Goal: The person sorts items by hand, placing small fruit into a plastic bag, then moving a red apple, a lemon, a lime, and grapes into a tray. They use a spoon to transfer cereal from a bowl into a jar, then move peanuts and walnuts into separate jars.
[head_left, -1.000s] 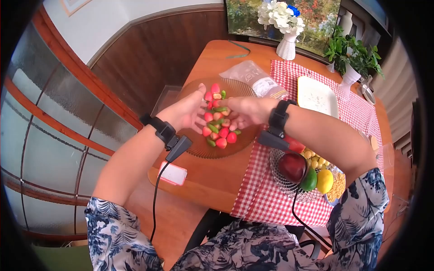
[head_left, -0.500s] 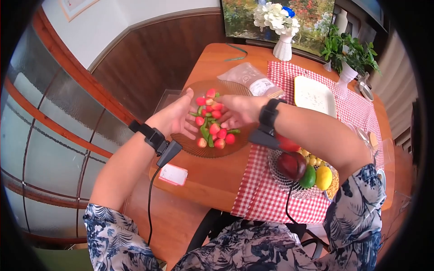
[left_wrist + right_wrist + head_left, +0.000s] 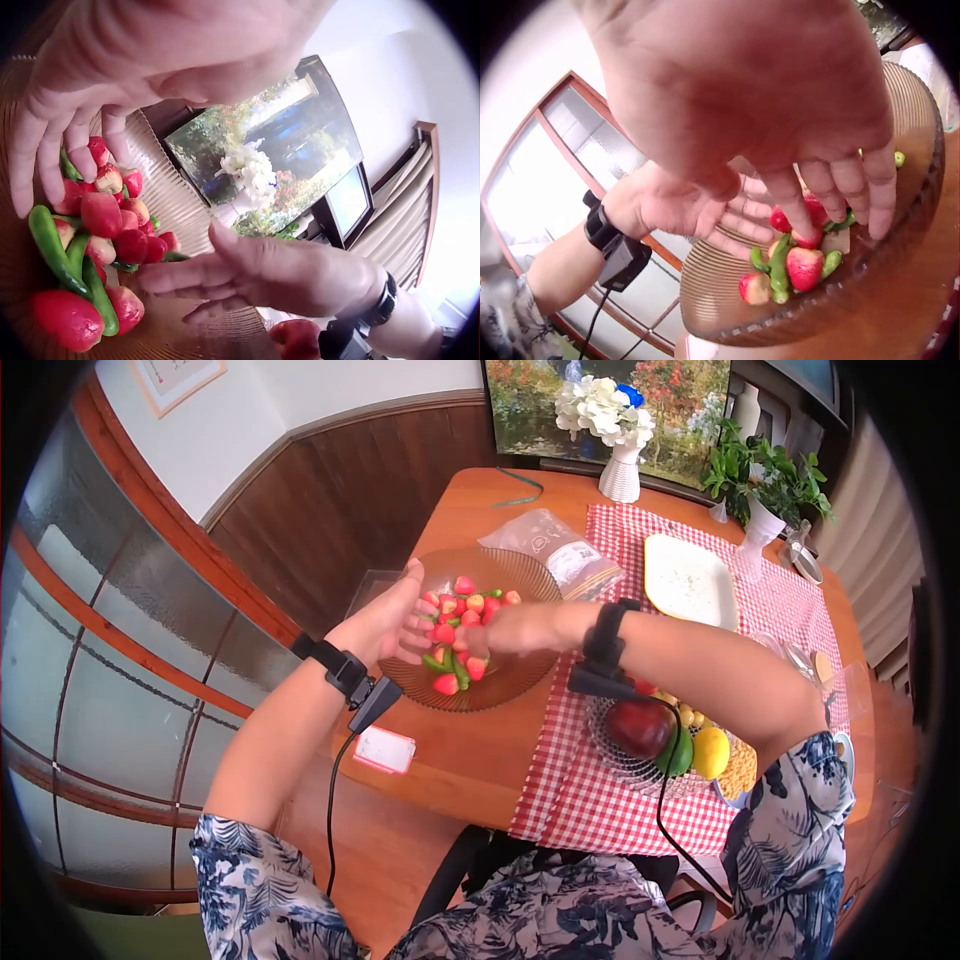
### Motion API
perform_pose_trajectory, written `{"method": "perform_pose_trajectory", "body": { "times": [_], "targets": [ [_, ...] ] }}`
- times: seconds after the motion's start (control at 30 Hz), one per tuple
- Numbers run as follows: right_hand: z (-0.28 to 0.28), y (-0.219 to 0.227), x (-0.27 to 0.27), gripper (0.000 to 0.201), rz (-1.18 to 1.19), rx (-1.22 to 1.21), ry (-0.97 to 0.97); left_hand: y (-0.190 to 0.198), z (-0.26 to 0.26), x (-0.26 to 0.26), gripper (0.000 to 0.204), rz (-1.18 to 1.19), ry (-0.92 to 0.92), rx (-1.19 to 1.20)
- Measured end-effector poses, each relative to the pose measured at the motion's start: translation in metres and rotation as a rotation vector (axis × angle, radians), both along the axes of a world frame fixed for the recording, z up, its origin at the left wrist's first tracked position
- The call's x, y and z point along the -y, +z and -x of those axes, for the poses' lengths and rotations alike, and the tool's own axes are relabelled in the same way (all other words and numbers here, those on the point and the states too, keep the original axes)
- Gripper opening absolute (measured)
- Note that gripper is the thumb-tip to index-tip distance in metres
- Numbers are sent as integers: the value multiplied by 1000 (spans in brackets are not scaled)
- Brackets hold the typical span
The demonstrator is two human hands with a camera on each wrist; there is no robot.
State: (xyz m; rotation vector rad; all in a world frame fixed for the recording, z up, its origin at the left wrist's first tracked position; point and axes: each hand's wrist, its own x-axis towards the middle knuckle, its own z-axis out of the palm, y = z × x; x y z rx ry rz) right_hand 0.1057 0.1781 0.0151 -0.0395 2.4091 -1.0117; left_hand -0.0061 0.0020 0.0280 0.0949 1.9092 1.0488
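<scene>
A ribbed amber glass bowl (image 3: pixel 525 570) holds a pile of small red, pale-ended radishes (image 3: pixel 67 321) and slim green peppers (image 3: pixel 52 249). On the pile's left side is my left hand (image 3: pixel 388 618), palm turned inward, its spread fingers over the radishes. My right hand (image 3: pixel 525 628) reaches in from the right, fingers extended and pointing down at the pile. In the right wrist view its fingertips overlap the radishes in the middle of the bowl. Both hands have straight or loosely bent fingers with nothing gripped.
Behind the bowl lies a clear plastic bag (image 3: pixel 545 540). A white tray (image 3: pixel 690 585) sits on the red checked cloth (image 3: pixel 570 760). Under my right forearm are a large dark red fruit (image 3: pixel 640 728), a green one (image 3: pixel 677 753) and a yellow one (image 3: pixel 711 752). A white flower vase (image 3: pixel 621 475) stands at the back.
My right hand has moved down and inward over the pile. My left hand has shifted slightly left. The radishes and peppers lie in a different arrangement, and the head view has tilted a little.
</scene>
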Motion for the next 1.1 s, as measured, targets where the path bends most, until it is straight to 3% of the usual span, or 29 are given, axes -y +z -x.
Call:
{"method": "perform_pose_trajectory", "body": {
  "times": [0.07, 0.13, 0.2, 0.27, 0.33, 0.53, 0.6, 0.67, 0.73, 0.83, 0.93, 1.03, 1.07, 1.1],
  "targets": [
    [14, -3, -8, 64, 63, -7, -94, 4, -12, 0, 100, 24, 39, 16],
    [31, -17, -14, 63, 22, -129, -359, 3, -14, -2, 100, 43, 73, 29],
    [48, -39, -19, 67, 160, -60, -383, -8, -5, -6, 100, 38, 88, 99],
    [49, -42, -12, 59, 536, 160, -458, -20, -6, -15, 97, 37, 95, 70],
    [49, -39, -9, 56, 578, 184, -423, -30, -4, -21, 93, -131, 82, 54],
    [40, -19, -15, 64, 829, 208, -269, -7, -4, -10, 96, -117, 149, -97],
    [18, 18, -15, 66, 772, 268, -364, 4, -9, 0, 98, -135, 150, -195],
    [8, 27, -33, 68, 543, 120, -214, 10, -12, 11, 95, -102, 70, -338],
    [-5, 32, -51, 64, 512, 11, -224, 10, -11, 16, 79, -52, 45, -433],
    [-36, 50, -84, 42, 519, -129, -262, 11, -27, 12, 69, -63, -20, -484],
    [-78, 69, -110, 38, 462, -163, -293, 12, -50, 4, 50, -169, -256, -593],
    [-133, 90, -133, 38, 355, -241, -309, 33, -93, -11, 36, -35, -463, -768],
    [-151, 95, -141, 39, 301, -255, -298, 29, -101, -16, 36, -47, -469, -769],
    [-167, 97, -147, 40, 191, -302, -287, 24, -108, -21, 39, -161, -549, -922]
  ]
}}
